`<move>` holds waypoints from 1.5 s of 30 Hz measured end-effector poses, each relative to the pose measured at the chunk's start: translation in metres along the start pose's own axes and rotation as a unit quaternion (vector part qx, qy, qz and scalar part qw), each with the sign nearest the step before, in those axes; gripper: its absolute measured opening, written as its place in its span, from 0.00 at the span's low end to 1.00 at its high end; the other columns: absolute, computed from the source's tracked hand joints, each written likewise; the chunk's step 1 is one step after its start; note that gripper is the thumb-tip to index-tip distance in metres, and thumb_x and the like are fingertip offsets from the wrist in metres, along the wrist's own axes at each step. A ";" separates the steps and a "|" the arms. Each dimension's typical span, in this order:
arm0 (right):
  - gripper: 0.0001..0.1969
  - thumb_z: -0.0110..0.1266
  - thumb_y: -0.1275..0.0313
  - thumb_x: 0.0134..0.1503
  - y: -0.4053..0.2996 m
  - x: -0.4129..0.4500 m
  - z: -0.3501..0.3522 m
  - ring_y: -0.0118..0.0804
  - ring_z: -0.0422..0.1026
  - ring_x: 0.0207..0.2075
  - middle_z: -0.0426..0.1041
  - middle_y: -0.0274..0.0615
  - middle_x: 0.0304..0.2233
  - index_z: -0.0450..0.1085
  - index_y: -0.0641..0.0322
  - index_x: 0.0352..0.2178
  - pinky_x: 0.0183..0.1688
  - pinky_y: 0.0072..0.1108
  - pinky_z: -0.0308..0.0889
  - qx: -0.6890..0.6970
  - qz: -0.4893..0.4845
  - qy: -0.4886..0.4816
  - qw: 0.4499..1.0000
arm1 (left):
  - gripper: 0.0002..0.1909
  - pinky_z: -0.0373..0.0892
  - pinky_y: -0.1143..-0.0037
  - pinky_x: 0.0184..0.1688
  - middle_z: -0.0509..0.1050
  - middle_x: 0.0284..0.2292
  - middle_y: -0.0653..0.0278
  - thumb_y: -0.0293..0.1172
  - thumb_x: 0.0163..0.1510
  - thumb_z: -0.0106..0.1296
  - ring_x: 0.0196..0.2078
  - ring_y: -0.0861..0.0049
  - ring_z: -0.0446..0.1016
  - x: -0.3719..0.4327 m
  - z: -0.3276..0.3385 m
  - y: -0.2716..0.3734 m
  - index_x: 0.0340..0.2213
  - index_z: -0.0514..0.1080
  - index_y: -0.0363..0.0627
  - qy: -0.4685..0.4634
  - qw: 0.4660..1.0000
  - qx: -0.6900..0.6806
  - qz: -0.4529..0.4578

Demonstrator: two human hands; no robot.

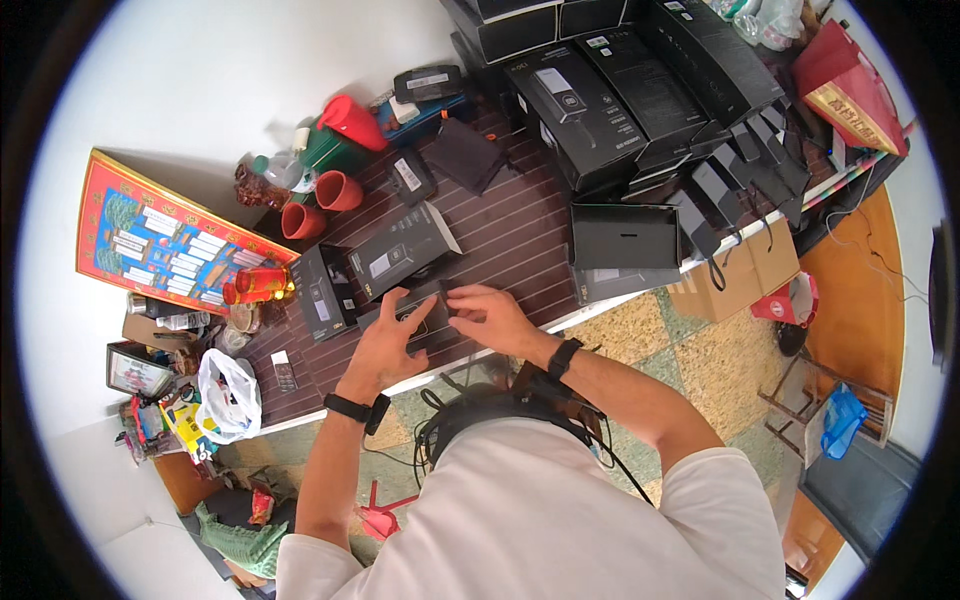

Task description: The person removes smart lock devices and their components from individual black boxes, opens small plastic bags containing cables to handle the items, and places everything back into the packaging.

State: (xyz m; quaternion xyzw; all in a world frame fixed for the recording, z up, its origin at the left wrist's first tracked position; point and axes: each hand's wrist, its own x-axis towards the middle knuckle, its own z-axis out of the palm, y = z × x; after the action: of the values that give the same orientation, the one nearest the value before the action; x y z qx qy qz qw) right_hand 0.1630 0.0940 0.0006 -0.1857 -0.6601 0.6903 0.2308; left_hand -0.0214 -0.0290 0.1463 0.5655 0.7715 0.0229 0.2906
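Note:
A small black cardboard box (pixel 414 319) lies near the front edge of the striped dark table. My left hand (pixel 390 341) spreads over its left part, fingers resting on it. At the box's right end is my right hand (pixel 486 319), its thumb and fingers apart beside the end; whether it pinches a flap is unclear. Just behind stands a black product box (pixel 405 251) with a light open flap, and another black box (pixel 324 292) is at its left. An open black tray-like box (pixel 625 236) rests further right at the table edge.
Large black boxes (pixel 577 112) are piled at the back right, with several grey power banks (pixel 716 187) along the edge. Red cups (pixel 339 190), a red framed board (pixel 172 232) and a white plastic bag (pixel 229 394) occupy the left. A cardboard carton (pixel 750 262) stands below the right edge.

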 end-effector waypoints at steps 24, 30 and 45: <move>0.31 0.72 0.67 0.58 0.019 0.011 -0.010 0.34 0.82 0.42 0.78 0.48 0.54 0.70 0.61 0.60 0.45 0.29 0.77 -0.014 0.145 0.006 0.989 | 0.41 0.73 0.60 0.63 0.59 0.69 0.40 0.38 0.51 0.74 0.63 0.41 0.71 0.018 0.041 -0.015 0.66 0.72 0.56 0.075 0.993 0.001 0.095; 0.26 0.72 0.65 0.60 0.039 0.018 -0.046 0.31 0.80 0.42 0.81 0.45 0.47 0.73 0.66 0.56 0.36 0.26 0.77 0.042 0.196 0.003 0.980 | 0.49 0.69 0.59 0.66 0.59 0.67 0.33 0.36 0.47 0.74 0.65 0.36 0.68 0.042 0.066 -0.007 0.70 0.67 0.69 0.074 0.995 -0.007 0.071; 0.11 0.65 0.69 0.65 0.095 -0.001 -0.170 0.31 0.80 0.39 0.82 0.37 0.41 0.79 0.62 0.46 0.41 0.26 0.78 -0.139 0.214 0.014 0.967 | 0.50 0.71 0.52 0.58 0.68 0.56 0.35 0.49 0.45 0.71 0.56 0.38 0.71 -0.068 0.064 -0.036 0.69 0.68 0.56 0.367 0.911 -0.034 -0.184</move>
State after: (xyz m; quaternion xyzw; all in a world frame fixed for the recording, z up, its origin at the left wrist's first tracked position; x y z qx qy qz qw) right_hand 0.2522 0.2317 -0.1039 -0.3628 -0.6908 0.6227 0.0586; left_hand -0.0087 -0.1211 0.1091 0.3551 0.9130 0.2009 0.0054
